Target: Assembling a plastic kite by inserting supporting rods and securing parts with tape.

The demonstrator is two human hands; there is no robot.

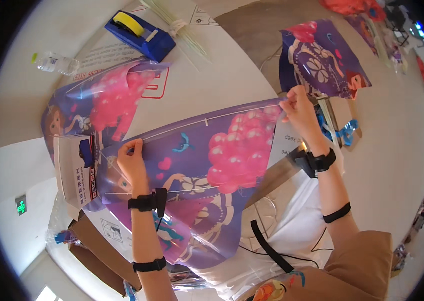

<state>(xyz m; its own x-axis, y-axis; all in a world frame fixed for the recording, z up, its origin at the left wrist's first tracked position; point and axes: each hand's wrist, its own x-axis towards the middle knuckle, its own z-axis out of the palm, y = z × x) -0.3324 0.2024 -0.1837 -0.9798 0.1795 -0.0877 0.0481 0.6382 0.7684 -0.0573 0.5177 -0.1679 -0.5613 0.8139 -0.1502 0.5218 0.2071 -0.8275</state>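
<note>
A purple plastic sheet (162, 173) printed with pink balloons lies across the worktable in front of me. A thin white stick (172, 129) runs along its far edge, with a small white tab near the middle. Lower down, a second thin white line crosses the sheet. My left hand (134, 163) pinches the sheet's far edge at its left part, thumb against fingertips. At the far right corner my right hand (299, 108) has its fingers closed on the same edge, near the stick's end. Exactly what lies between the fingertips is partly hidden.
A blue tape dispenser (157, 46) with yellow tape stands at the back beside a bundle of pale sticks (184, 35). More printed sheets lie at left (114, 100) and far right (317, 60). A white box (74, 170) and a plastic bottle (55, 63) are at left.
</note>
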